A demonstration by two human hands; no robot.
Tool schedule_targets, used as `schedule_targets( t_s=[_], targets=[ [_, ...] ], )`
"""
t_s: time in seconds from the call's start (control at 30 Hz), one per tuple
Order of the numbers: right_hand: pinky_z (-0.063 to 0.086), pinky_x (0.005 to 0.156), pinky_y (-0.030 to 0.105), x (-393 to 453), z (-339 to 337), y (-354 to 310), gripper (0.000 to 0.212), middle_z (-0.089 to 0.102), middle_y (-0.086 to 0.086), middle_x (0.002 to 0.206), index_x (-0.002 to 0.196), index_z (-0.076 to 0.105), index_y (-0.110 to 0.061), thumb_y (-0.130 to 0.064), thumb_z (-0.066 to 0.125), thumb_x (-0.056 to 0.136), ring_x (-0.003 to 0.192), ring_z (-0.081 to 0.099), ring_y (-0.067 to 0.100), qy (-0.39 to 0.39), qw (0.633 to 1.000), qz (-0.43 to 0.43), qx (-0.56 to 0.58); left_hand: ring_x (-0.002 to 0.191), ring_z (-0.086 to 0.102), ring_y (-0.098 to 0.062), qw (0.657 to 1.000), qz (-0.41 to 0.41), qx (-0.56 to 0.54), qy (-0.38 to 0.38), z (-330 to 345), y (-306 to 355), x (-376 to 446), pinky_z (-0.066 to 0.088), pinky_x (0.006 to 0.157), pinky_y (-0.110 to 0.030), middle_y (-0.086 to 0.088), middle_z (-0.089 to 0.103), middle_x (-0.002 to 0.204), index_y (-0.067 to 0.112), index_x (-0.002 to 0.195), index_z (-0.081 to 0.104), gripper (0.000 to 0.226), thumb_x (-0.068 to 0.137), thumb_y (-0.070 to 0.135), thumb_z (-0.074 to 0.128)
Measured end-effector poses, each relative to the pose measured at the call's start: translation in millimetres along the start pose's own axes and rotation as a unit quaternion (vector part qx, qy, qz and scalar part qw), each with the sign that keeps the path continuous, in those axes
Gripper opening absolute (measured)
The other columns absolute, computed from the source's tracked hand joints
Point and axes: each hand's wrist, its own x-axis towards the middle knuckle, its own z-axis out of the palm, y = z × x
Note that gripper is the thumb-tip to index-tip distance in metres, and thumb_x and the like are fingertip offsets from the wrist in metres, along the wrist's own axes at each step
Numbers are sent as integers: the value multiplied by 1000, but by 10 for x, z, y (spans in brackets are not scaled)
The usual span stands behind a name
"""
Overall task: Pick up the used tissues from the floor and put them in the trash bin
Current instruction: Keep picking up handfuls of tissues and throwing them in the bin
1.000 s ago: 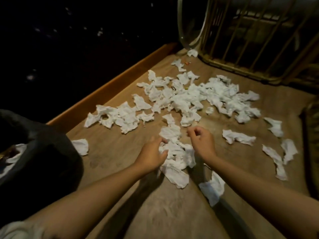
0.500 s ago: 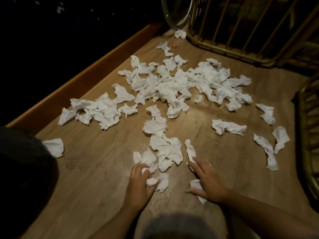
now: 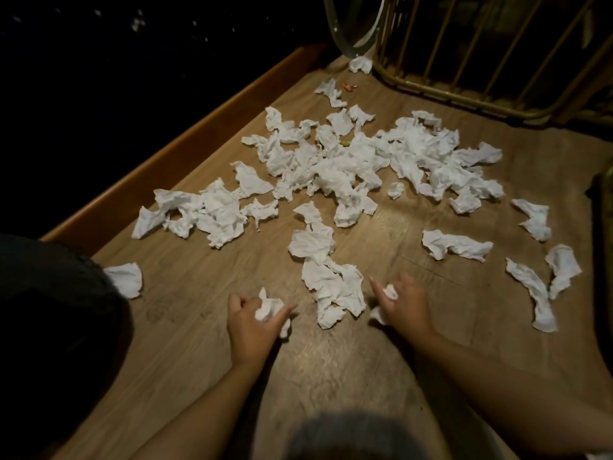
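Several crumpled white tissues (image 3: 348, 167) lie scattered over the wooden floor (image 3: 199, 327), thickest in the middle. My left hand (image 3: 252, 323) is closed around a small wad of tissue (image 3: 268, 308) near the floor. My right hand (image 3: 403, 303) grips another tissue (image 3: 390, 291), with a bit of white poking out below the fingers. A strip of tissues (image 3: 331, 287) lies between the two hands. The trash bin (image 3: 49, 327), lined in black, fills the left edge, its opening out of view. One tissue (image 3: 124, 278) rests against the bin.
A wooden skirting board (image 3: 205, 137) runs along the dark wall at left. A gold metal rack (image 3: 464, 61) stands at the back right, and a round clear rim (image 3: 351, 38) beside it. Loose tissues (image 3: 537, 287) lie at the right. A dark object (image 3: 603, 260) borders the right edge.
Both hands pulled back from the middle strip toward me and closed on tissues. The right hand went from flat on the floor to gripping a piece.
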Motion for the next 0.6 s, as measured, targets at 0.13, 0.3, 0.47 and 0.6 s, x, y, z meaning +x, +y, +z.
schedule_targets(
  t_s=[0.13, 0.3, 0.47, 0.6],
  targets=[
    [42, 53, 32, 311, 37, -379, 43, 55, 2, 58, 67, 57, -7, -44, 69, 84, 53, 47, 13, 55, 996, 16, 72, 92, 56, -11, 998, 23, -54, 3, 94, 376, 238, 36, 68, 3, -1, 60, 112, 6, 92, 69, 14, 80, 5, 75],
    [51, 60, 26, 301, 245, -717, 43, 60, -12, 87, 97, 54, -31, -70, 58, 78, 73, 58, 6, 52, 998, -15, 33, 83, 57, 4, 992, 73, -98, -18, 241, 860, 457, 43, 67, -2, 15, 63, 93, 26, 100, 63, 18, 85, 30, 73],
    [28, 109, 46, 10, 597, -470, 90, 31, -1, 148, 138, 42, -42, -93, 38, 65, 135, 29, 20, -113, 977, -87, -156, 117, 47, -12, 991, 113, 0, -65, 547, 948, 948, 40, 96, -25, 4, 52, 118, 23, 121, 64, 34, 90, 38, 63],
    [12, 113, 58, -158, 686, -96, 74, 32, 6, 156, 129, 52, -37, -86, 42, 75, 144, 21, 30, -163, 932, -247, -210, 142, 24, -28, 971, 127, 87, -182, 766, 928, 1241, 24, 116, -39, -6, 36, 150, 23, 136, 55, 41, 95, 28, 57]
  ],
)
